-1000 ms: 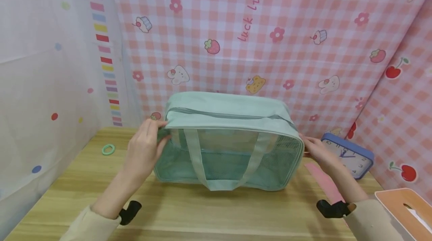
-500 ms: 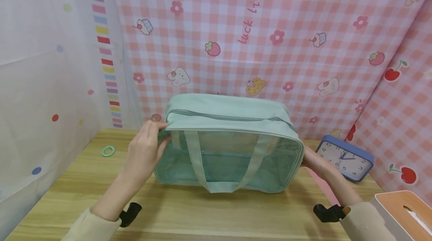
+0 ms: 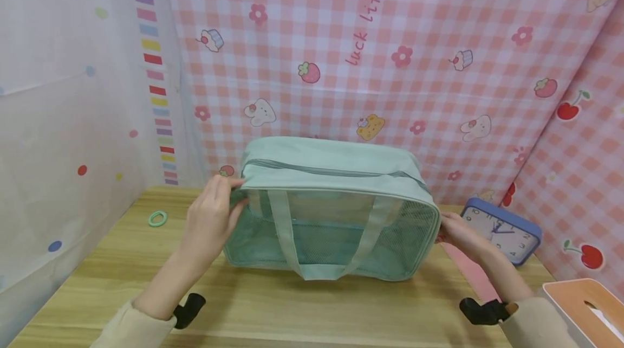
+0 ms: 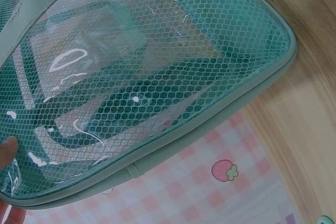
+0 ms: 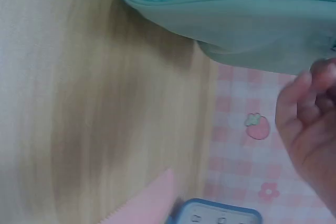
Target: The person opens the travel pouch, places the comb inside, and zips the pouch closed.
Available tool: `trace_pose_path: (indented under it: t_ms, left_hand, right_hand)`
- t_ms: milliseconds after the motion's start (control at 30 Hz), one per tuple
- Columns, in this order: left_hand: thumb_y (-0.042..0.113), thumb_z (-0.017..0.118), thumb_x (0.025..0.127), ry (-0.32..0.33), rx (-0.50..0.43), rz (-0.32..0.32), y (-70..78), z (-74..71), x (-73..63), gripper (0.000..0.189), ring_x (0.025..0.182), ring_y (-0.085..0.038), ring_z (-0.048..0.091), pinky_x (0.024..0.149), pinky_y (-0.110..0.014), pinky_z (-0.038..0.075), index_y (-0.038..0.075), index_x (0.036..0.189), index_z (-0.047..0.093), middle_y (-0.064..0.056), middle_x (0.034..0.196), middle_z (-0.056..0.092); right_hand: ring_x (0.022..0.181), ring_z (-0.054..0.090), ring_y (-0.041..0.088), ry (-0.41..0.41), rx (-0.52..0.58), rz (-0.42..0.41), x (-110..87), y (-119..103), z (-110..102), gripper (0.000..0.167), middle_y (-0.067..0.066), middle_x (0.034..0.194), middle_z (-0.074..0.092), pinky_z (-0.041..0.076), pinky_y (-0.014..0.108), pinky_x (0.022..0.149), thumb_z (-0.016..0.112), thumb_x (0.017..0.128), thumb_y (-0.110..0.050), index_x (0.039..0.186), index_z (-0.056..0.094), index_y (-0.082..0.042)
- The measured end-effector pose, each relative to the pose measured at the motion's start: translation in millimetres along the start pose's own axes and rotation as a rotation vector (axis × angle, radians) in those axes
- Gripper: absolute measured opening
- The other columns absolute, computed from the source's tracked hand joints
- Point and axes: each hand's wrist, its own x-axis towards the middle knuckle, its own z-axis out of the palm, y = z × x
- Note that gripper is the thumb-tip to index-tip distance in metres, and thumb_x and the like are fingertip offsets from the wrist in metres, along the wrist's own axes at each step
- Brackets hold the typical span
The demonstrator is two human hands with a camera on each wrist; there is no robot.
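Observation:
A mint green handbag (image 3: 331, 161) with clear, mesh-backed panels stands upright on the table, its strap (image 3: 322, 271) hanging down the front. A dark zipper (image 3: 312, 169) runs along its top. My left hand (image 3: 207, 218) pinches the upper left corner, with the thumb (image 4: 7, 151) on the clear front panel and a finger behind the rim. At the bag's right end, my right hand (image 5: 310, 119) has curled fingers, thumb and fingertip together beside a small dark piece, apparently the zipper pull. The pinched piece itself is mostly hidden. Through the panel, the bag's interior looks bare.
A blue-framed clock (image 3: 504, 231) leans at the right rear, near a pink strip (image 3: 470, 272) partly under the right forearm. An orange-topped tissue box (image 3: 580, 299) sits at the front right. On the left lies a green ring (image 3: 157, 219). Checked cloth (image 3: 341, 93) hangs behind.
My right hand has dropped lower along the bag's right end, and its fingers have curled in. The left hand keeps its hold on the corner. The bag stays in place.

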Motion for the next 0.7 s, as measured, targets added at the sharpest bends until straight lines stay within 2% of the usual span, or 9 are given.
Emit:
trace_pose_path:
  t_ms: [67,133,333,533,700]
  left_hand:
    - [0.001,0.078,0.066,0.005,0.003,-0.001,0.1,-0.1,-0.1,0.042,0.077,-0.025,0.058,0.065,-0.032,0.055,-0.006,0.100,0.054,-0.014,0.086,0.057]
    - [0.001,0.078,0.066,0.006,0.007,-0.003,0.2,-0.5,-0.2,0.042,0.077,-0.025,0.058,0.064,-0.032,0.055,-0.006,0.100,0.054,-0.014,0.086,0.057]
    - [0.001,0.079,0.065,0.002,0.012,-0.003,1.2,-0.6,0.0,0.043,0.077,-0.024,0.058,0.064,-0.032,0.055,-0.005,0.100,0.054,-0.014,0.087,0.057]
    - [0.001,0.078,0.066,0.011,0.007,-0.002,1.7,-0.5,1.7,0.042,0.077,-0.025,0.059,0.063,-0.032,0.055,-0.005,0.099,0.054,-0.013,0.087,0.057]
    - [0.002,0.079,0.065,0.006,0.011,-0.009,2.3,-0.9,1.2,0.042,0.078,-0.025,0.059,0.063,-0.032,0.055,-0.005,0.099,0.054,-0.013,0.087,0.058]
  right_hand:
    - [0.058,0.043,0.005,0.056,-0.030,0.024,-1.3,-5,-3,0.034,-0.007,0.060,0.044,0.042,0.022,0.059,0.031,0.099,-0.020,0.069,0.047,-0.013]
    - [0.055,0.043,0.003,0.118,-0.058,0.058,-3.3,-11,-5,0.032,-0.008,0.058,0.046,0.043,0.020,0.057,0.036,0.097,-0.017,0.069,0.051,-0.012]
    - [0.054,0.056,0.000,0.258,-0.013,0.133,-8.8,-22,-10,0.017,-0.011,0.058,0.060,0.052,0.018,0.057,0.050,0.091,-0.013,0.085,0.063,-0.005]
    - [0.061,0.062,0.000,0.289,-0.008,0.149,-12.6,-23,-14,0.018,-0.014,0.061,0.063,0.054,0.018,0.065,0.056,0.090,-0.027,0.084,0.063,-0.012]
    - [0.066,0.064,0.000,0.307,0.006,0.161,-13.9,-26,-17,0.022,-0.016,0.064,0.065,0.054,0.018,0.067,0.059,0.087,-0.037,0.080,0.065,-0.017]
